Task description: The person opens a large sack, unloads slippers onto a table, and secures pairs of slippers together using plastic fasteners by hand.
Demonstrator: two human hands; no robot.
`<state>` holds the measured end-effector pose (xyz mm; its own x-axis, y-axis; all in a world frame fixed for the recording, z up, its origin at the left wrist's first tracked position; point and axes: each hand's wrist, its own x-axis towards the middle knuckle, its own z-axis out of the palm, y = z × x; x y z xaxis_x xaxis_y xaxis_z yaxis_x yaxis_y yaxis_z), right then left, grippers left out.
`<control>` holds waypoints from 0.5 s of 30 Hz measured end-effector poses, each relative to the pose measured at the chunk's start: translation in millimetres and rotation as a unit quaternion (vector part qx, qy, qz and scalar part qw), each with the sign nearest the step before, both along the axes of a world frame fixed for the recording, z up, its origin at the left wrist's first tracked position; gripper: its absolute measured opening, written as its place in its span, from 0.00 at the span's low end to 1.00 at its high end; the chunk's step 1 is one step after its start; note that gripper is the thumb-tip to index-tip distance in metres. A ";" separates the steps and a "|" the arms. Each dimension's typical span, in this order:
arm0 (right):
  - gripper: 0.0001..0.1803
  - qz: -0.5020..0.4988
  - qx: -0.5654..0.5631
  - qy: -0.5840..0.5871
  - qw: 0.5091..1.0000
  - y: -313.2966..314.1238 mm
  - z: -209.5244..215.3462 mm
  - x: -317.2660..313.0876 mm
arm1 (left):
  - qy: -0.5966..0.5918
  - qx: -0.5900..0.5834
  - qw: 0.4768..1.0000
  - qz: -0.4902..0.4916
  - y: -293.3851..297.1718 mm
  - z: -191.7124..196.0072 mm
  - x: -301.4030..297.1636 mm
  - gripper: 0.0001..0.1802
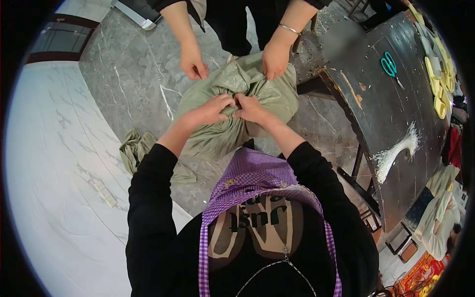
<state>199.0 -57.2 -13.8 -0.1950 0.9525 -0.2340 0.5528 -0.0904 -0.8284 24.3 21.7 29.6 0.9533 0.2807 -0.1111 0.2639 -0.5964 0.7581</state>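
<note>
We have the bulging green sack [213, 138] between us and a co-worker [225, 29], its mouth bunched into folds. Our left hand [216, 109] has its fingers curled together on the gathered cloth, and our right hand [251, 110] is clamped on the folds opposite. To do this well, we should keep the pleats even and tight. The sack looks well filled (what is inside stays hidden from us), while a limp green cloth [136, 149], perhaps another sack, lies on the floor [141, 91].
</note>
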 end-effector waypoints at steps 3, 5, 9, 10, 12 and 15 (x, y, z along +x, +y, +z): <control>0.24 0.017 -0.003 0.032 0.999 9.1 -10.0 6.0 | 0.027 -0.048 0.998 -0.030 9.8 -2.8 1.4 0.23; 0.23 0.026 -0.008 0.047 0.999 16.6 -14.5 9.1 | 0.055 0.023 0.998 -0.030 8.0 -1.7 5.9 0.23; 0.19 0.043 -0.056 0.107 0.992 23.7 -21.2 9.3 | 0.042 0.066 0.997 -0.009 -0.6 -10.4 0.1 0.20; 0.19 0.047 -0.058 0.106 0.992 26.4 -22.7 9.2 | 0.029 0.071 0.997 0.000 -0.7 -12.4 -1.0 0.18; 0.16 0.036 -0.073 0.164 0.983 31.7 -25.6 9.4 | 0.031 0.059 0.998 0.005 4.6 -16.0 -4.7 0.17; 0.15 0.031 -0.088 0.211 0.973 31.8 -27.5 8.0 | 0.038 0.033 0.999 0.012 8.5 -7.4 -8.1 0.15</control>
